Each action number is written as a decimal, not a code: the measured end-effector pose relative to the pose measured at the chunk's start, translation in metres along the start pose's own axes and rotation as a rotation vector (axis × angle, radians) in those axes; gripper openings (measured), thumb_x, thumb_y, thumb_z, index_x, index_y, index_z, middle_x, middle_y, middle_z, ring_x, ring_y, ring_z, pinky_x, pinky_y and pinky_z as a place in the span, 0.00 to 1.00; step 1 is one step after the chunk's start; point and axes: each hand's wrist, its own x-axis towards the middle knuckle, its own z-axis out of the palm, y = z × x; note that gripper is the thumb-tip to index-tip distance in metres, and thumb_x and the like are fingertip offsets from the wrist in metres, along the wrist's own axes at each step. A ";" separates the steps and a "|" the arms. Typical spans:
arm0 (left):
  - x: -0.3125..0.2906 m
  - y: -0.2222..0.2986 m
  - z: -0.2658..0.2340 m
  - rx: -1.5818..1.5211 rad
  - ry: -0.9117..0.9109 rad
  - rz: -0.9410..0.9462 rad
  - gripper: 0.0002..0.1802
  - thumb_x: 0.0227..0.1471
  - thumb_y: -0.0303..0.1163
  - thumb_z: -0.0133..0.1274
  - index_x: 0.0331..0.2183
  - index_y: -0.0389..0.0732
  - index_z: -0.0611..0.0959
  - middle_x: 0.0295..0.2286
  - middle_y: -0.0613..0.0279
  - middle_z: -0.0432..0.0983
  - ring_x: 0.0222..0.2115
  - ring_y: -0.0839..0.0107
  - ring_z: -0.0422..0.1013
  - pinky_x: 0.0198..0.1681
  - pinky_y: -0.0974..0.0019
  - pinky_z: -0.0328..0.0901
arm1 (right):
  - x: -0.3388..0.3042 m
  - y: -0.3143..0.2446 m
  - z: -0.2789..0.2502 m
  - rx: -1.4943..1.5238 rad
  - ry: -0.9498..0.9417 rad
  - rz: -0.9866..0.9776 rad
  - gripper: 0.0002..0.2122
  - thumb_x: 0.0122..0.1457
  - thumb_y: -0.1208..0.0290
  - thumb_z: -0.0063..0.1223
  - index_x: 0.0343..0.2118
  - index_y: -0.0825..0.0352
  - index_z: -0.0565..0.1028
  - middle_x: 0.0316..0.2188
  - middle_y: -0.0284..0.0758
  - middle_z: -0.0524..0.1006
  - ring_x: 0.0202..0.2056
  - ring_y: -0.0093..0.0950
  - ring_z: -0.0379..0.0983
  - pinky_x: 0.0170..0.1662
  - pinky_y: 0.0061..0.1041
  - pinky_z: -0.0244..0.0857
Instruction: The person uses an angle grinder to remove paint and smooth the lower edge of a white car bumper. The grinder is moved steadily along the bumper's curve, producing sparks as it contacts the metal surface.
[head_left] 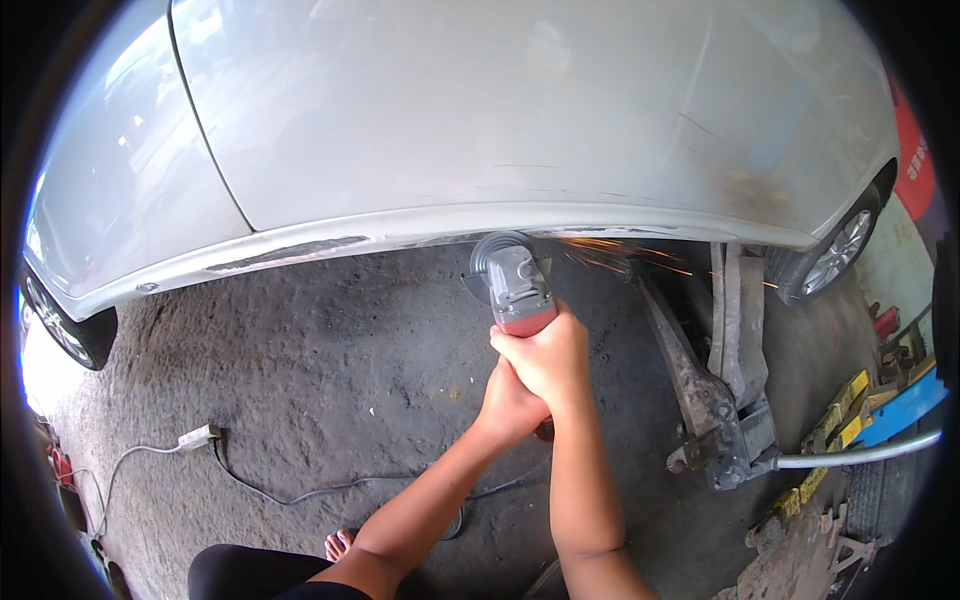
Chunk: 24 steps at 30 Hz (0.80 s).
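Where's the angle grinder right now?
Near the centre of the head view, the angle grinder is in the right hand and left hand, its disc at the car sill, left of the jack.

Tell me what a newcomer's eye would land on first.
Probably the bright orange sparks streaking just right of centre. Next, the grey-and-red angle grinder near the centre, its round grey disc at the lower edge of the glossy silver-white car filling the top. The bare left hand and right hand grip the tool.
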 end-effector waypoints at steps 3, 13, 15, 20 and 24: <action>0.003 -0.004 0.003 0.003 0.036 0.076 0.42 0.46 0.37 0.74 0.57 0.33 0.72 0.46 0.53 0.82 0.45 0.64 0.80 0.47 0.59 0.74 | 0.001 -0.004 -0.003 0.005 -0.017 0.028 0.25 0.44 0.64 0.77 0.43 0.75 0.80 0.36 0.50 0.86 0.38 0.43 0.86 0.43 0.38 0.79; -0.014 0.015 0.001 -0.032 0.012 0.032 0.33 0.51 0.36 0.71 0.54 0.34 0.77 0.46 0.55 0.82 0.47 0.69 0.77 0.48 0.60 0.73 | -0.014 -0.016 -0.008 -0.017 -0.032 -0.011 0.27 0.44 0.62 0.77 0.43 0.75 0.80 0.36 0.50 0.86 0.38 0.45 0.86 0.43 0.39 0.78; -0.009 0.011 0.003 -0.019 0.014 0.056 0.34 0.49 0.37 0.72 0.54 0.34 0.76 0.45 0.55 0.82 0.46 0.68 0.78 0.48 0.60 0.74 | -0.009 -0.011 -0.006 -0.017 -0.032 -0.001 0.26 0.44 0.62 0.77 0.43 0.75 0.80 0.36 0.50 0.86 0.38 0.44 0.86 0.43 0.39 0.78; 0.000 -0.005 0.002 -0.008 0.002 0.004 0.41 0.46 0.38 0.75 0.56 0.33 0.72 0.46 0.54 0.82 0.45 0.66 0.80 0.48 0.60 0.74 | -0.001 0.002 -0.002 0.014 0.006 0.006 0.25 0.44 0.63 0.77 0.42 0.74 0.80 0.36 0.50 0.86 0.37 0.44 0.86 0.43 0.39 0.78; 0.000 -0.003 0.004 0.000 -0.026 -0.015 0.42 0.45 0.39 0.76 0.56 0.33 0.72 0.46 0.54 0.82 0.45 0.67 0.80 0.48 0.61 0.74 | 0.001 0.006 -0.003 -0.030 -0.004 0.031 0.25 0.44 0.63 0.77 0.42 0.74 0.81 0.36 0.49 0.86 0.38 0.43 0.86 0.43 0.38 0.78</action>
